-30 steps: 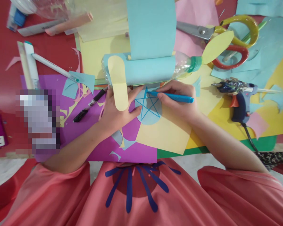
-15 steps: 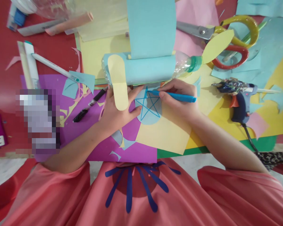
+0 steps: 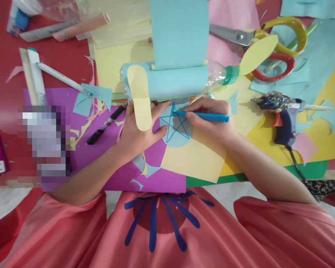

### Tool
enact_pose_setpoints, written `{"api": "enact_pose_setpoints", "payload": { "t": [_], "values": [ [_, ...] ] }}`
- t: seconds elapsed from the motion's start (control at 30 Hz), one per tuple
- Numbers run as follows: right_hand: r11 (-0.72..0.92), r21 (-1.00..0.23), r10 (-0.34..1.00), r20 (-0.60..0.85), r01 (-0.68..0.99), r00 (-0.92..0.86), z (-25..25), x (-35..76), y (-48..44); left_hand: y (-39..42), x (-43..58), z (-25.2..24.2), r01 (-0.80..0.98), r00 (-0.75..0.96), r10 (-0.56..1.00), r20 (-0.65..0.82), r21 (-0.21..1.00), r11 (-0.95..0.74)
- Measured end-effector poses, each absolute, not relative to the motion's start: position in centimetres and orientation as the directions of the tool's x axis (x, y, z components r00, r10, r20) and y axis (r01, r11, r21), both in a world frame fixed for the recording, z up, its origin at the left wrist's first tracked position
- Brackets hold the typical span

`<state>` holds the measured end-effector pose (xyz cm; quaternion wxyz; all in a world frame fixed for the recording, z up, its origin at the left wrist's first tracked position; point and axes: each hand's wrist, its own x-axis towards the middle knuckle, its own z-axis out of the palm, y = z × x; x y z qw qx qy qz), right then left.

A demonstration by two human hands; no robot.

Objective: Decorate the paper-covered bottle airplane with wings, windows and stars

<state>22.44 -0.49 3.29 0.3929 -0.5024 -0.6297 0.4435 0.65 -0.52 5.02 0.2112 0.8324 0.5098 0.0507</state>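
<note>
Here, nearest the person, a pale yellow sheet [image 3: 194, 162] lies under a blue paper circle [image 3: 176, 141] bearing a drawn star. The left hand [image 3: 136, 136] rests flat, fingers spread, on the circle's left edge, while the right hand [image 3: 212, 124] pinches a blue pen [image 3: 205, 117], its tip on the star's upper part. Just beyond lies a paper-wrapped bottle [image 3: 178, 83], with scissors [image 3: 264, 39] farther off.

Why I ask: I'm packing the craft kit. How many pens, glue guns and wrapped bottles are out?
Pens: 3 (blue plastic pen in the right hand, black marker pen, slim white pen)
Blue hot-glue gun: 1
Clear plastic bottle wrapped in light-blue paper: 1
Total: 5
</note>
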Motion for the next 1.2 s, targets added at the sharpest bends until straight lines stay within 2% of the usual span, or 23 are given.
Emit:
{"api": "enact_pose_setpoints", "payload": {
  "t": [0.77,1.0,1.2],
  "values": [
    [0.124,-0.950,0.974,0.061,0.285,-0.220,3.15,22.49,-0.54,-0.56,0.64,4.91,0.817,0.474,0.873,-0.111,0.423,-0.390],
    [0.181,-0.946,0.981,0.154,0.270,-0.116,3.01,22.67,-0.37,-0.58,0.60,4.92,0.809,0.489,0.866,-0.101,0.423,-0.407],
    [0.133,-0.951,0.988,0.103,0.280,-0.117,2.84,22.50,-0.25,-0.52,0.49,4.43,0.801,0.498,0.865,-0.059,0.415,-0.432]
  ]
}}
